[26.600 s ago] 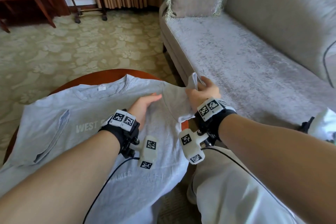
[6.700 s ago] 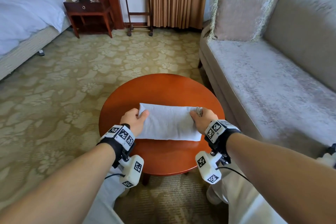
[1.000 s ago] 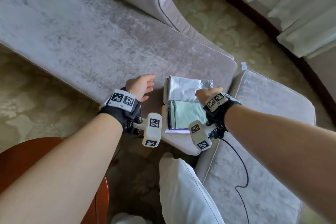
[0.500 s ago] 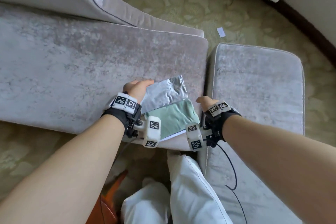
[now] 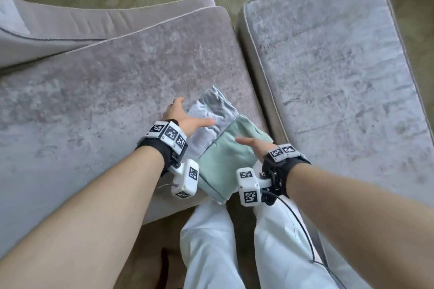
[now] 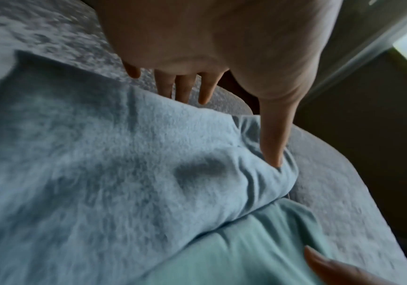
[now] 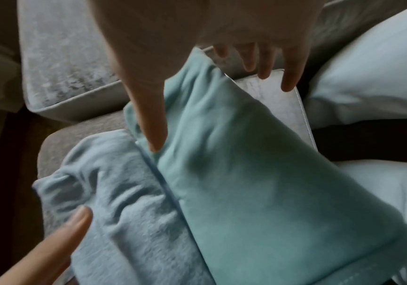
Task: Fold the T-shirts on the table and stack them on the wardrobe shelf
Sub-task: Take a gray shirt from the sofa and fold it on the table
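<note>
left hand (image 5: 187,118): fingers spread, thumb pressing grey T-shirt (image 5: 212,114) at 11 o'clock | right hand (image 5: 254,144): released, thumb touching green T-shirt (image 5: 225,159)

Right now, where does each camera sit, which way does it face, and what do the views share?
Head: worn on the head, faces down at the sofa seat; both forearms, left hand, right hand and trouser legs show.
Left wrist: looks along the left hand's straight fingers at the grey folded T-shirt.
Right wrist: looks along the right hand's fingers at the green folded T-shirt.
Shared: every view shows both shirts side by side.
</note>
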`<state>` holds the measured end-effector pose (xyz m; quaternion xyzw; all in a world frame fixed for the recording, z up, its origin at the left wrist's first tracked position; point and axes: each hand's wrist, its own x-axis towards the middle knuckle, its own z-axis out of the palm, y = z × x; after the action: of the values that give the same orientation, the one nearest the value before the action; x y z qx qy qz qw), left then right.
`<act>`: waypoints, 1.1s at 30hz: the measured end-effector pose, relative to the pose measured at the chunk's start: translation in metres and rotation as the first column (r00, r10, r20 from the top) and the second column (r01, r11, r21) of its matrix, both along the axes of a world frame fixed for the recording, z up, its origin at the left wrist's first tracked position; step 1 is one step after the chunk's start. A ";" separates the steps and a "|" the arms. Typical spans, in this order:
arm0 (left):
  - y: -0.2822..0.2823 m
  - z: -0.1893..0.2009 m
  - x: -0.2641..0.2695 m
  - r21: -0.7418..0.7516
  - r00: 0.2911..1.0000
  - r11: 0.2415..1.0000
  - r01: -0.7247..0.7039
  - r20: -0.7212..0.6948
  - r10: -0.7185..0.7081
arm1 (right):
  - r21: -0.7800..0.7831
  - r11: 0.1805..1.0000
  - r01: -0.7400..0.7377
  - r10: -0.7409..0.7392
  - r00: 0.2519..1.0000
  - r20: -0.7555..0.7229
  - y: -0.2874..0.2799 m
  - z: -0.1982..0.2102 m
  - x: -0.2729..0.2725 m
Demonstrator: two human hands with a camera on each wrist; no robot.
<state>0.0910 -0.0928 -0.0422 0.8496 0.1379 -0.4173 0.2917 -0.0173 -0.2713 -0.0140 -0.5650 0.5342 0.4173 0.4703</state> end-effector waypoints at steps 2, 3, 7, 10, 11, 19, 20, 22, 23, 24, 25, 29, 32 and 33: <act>-0.002 -0.014 0.010 0.020 0.990 0.992 0.125 -0.066 -0.124 | -0.031 0.995 0.094 -0.094 0.995 -0.016 0.002 -0.022 -0.008; -0.001 -0.021 0.014 0.021 0.980 0.985 0.172 -0.101 -0.169 | -0.019 0.990 0.142 -0.142 0.990 -0.010 0.005 -0.025 -0.010; 0.006 -0.049 0.024 0.043 0.949 0.965 0.259 -0.197 -0.246 | -0.004 0.947 0.321 -0.321 0.947 -0.005 0.015 -0.026 -0.018; 0.008 -0.067 0.029 0.079 0.925 0.941 0.329 -0.225 -0.305 | -0.086 0.902 0.423 -0.424 0.906 0.007 0.020 -0.044 -0.023; 0.008 -0.075 0.031 0.077 0.912 0.930 0.360 -0.239 -0.333 | -0.102 0.884 0.457 -0.457 0.889 0.019 0.019 -0.057 -0.027; -0.003 -0.083 0.031 0.054 0.850 0.859 0.509 -0.189 -0.492 | -0.050 0.817 0.574 -0.575 0.818 0.000 0.009 -0.134 -0.059; -0.003 -0.082 0.031 0.037 0.841 0.854 0.519 -0.200 -0.502 | -0.036 0.813 0.581 -0.582 0.813 0.000 0.008 -0.142 -0.063; -0.005 -0.082 0.031 0.027 0.830 0.845 0.534 -0.205 -0.518 | 0.011 0.783 0.621 -0.622 0.783 0.010 0.012 -0.123 -0.055; -0.006 -0.081 0.031 0.033 0.829 0.843 0.538 -0.203 -0.521 | 0.033 0.781 0.624 -0.624 0.781 0.007 0.013 -0.110 -0.050; -0.007 -0.081 0.031 0.042 0.833 0.845 0.534 -0.201 -0.516 | 0.071 0.782 0.620 -0.622 0.783 0.010 0.012 -0.095 -0.043; -0.008 -0.079 0.030 0.045 0.835 0.847 0.530 -0.199 -0.512 | 0.119 0.774 0.622 -0.628 0.778 0.014 0.012 -0.085 -0.040; -0.002 -0.086 0.028 -0.077 0.877 0.912 0.404 -0.251 -0.409 | 0.217 0.759 0.614 -0.626 0.779 -0.015 0.008 -0.084 -0.046; 0.003 -0.089 0.027 -0.127 0.884 0.931 0.342 -0.292 -0.364 | 0.239 0.739 0.630 -0.646 0.763 -0.016 0.008 -0.082 -0.051; 0.004 -0.087 0.027 -0.145 0.878 0.935 0.323 -0.324 -0.353 | 0.249 0.743 0.621 -0.638 0.770 -0.015 0.009 -0.078 -0.050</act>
<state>0.1181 -0.0884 -0.1292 0.7608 0.0181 -0.6096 0.2221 -0.0671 -0.2622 -0.0923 -0.3051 0.6218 0.2751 0.6668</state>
